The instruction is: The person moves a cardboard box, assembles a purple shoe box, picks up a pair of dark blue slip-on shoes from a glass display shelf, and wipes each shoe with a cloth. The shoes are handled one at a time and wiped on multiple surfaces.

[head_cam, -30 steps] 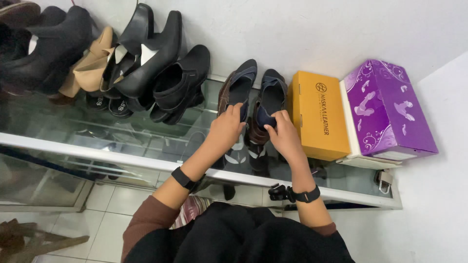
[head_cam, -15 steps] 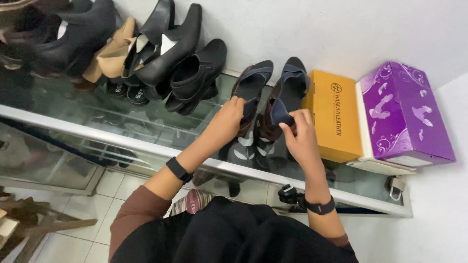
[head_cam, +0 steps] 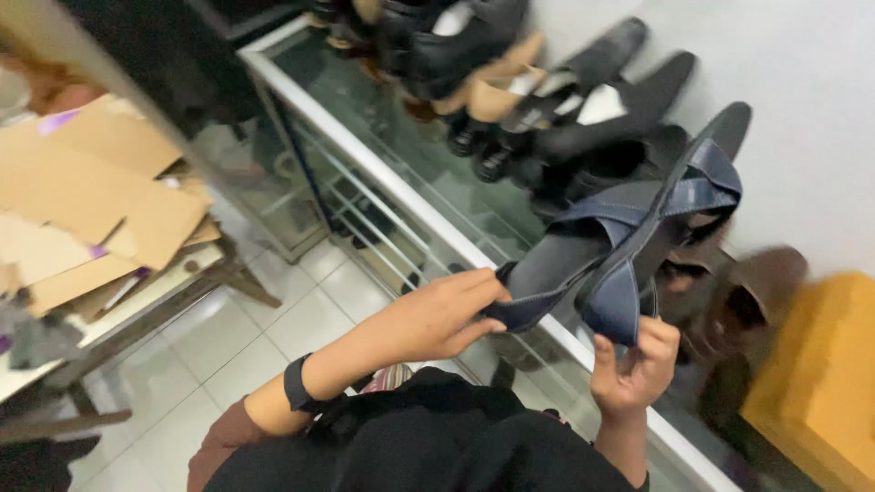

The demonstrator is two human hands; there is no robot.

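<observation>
Both hands hold a pair of dark blue strappy sandals [head_cam: 629, 237] lifted above the glass shelf [head_cam: 383, 118]. My left hand [head_cam: 442, 314] pinches the heel end of the nearer sandal. My right hand [head_cam: 633, 364] grips the other sandal from below at its heel. The sandals' toes point up and right toward the white wall. A black band sits on my left wrist [head_cam: 299, 383].
A row of black and tan heeled shoes [head_cam: 538, 82] stands on the glass shelf along the wall. A yellow shoebox [head_cam: 820, 374] sits at the right, brown shoes [head_cam: 756, 292] beside it. Flattened cardboard [head_cam: 91, 210] lies on a low table at the left over white floor tiles.
The sandals have been lifted off the shelf and now hang in both hands. The view has swung left, so the purple box is out of sight and the cardboard appears.
</observation>
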